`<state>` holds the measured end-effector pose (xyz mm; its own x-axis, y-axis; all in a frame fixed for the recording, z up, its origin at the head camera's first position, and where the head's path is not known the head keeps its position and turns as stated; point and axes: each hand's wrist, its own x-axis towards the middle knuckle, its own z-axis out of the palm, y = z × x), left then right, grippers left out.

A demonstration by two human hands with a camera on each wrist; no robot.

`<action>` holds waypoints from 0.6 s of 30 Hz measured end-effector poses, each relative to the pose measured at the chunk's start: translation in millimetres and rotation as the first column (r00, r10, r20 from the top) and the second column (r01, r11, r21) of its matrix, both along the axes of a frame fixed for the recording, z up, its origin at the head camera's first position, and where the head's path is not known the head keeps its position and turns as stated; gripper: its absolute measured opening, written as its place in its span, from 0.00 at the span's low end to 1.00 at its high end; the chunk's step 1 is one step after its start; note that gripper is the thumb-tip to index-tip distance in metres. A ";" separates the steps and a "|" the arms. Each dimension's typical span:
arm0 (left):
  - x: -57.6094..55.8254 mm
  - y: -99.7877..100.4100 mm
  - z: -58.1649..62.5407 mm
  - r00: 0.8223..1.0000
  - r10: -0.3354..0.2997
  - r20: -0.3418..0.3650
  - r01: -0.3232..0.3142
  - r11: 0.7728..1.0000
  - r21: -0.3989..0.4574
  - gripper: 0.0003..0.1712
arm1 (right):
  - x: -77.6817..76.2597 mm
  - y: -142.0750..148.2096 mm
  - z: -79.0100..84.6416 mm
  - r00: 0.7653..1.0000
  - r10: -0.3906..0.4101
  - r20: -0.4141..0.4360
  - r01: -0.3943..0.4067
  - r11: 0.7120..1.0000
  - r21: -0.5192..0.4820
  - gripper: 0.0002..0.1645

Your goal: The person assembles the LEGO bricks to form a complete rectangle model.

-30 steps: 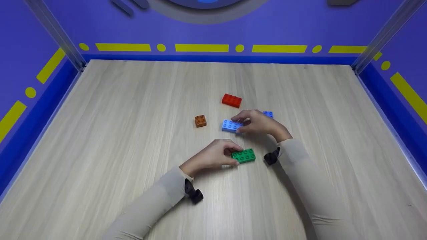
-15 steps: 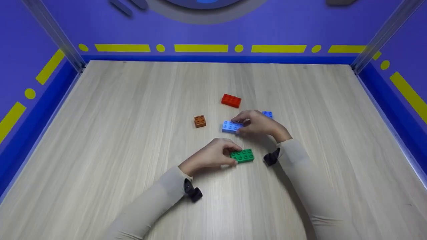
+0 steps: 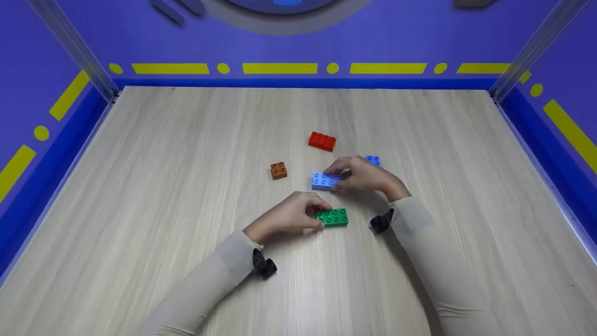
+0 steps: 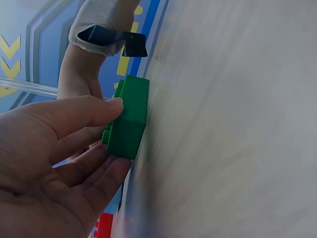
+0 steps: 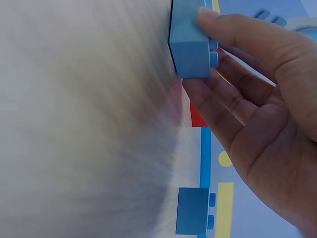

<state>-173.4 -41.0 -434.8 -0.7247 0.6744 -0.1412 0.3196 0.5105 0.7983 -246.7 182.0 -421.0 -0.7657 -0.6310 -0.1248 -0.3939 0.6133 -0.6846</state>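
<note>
My left hand (image 3: 291, 214) pinches the left end of a green building brick (image 3: 336, 217), thumb on the near side and fingers on the far side. In the left wrist view the same green brick (image 4: 130, 116) sits right at the table surface. Farther back, my right hand (image 3: 364, 175) grips a light blue brick (image 3: 322, 181) by its right end, thumb in front. The right wrist view has this blue brick (image 5: 190, 44) between thumb and fingertips, its studs toward the palm. Both bricks are two studs wide and lie with studs up.
A red brick (image 3: 322, 141) lies behind the light blue one. To the left is a small orange-brown brick (image 3: 279, 171). Another blue brick (image 3: 372, 160) is partly hidden behind my right hand. Blue-purple walls (image 3: 280, 51) border the wooden table (image 3: 186, 186).
My left hand has slid the green brick a little to the left. The light blue brick has shifted slightly toward me with my right hand. The other bricks stay in place.
</note>
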 end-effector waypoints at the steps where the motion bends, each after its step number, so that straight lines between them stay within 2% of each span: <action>1: -0.7 -0.9 0.1 1.000 -0.002 -0.004 0.002 1.000 -0.001 0.22 | 0.3 0.4 0.2 1.000 0.004 0.000 -0.004 1.000 -0.001 0.21; 12: -7.6 -11.3 4.2 0.999 -0.029 -0.037 0.029 1.000 0.005 0.21 | 4.5 5.3 2.1 1.000 0.005 0.024 -0.005 1.000 0.021 0.22; 18: -8.7 -15.1 5.6 1.000 0.004 0.003 -0.004 1.000 -0.010 0.20 | 6.4 9.1 1.6 1.000 0.010 0.024 -0.011 0.999 0.030 0.21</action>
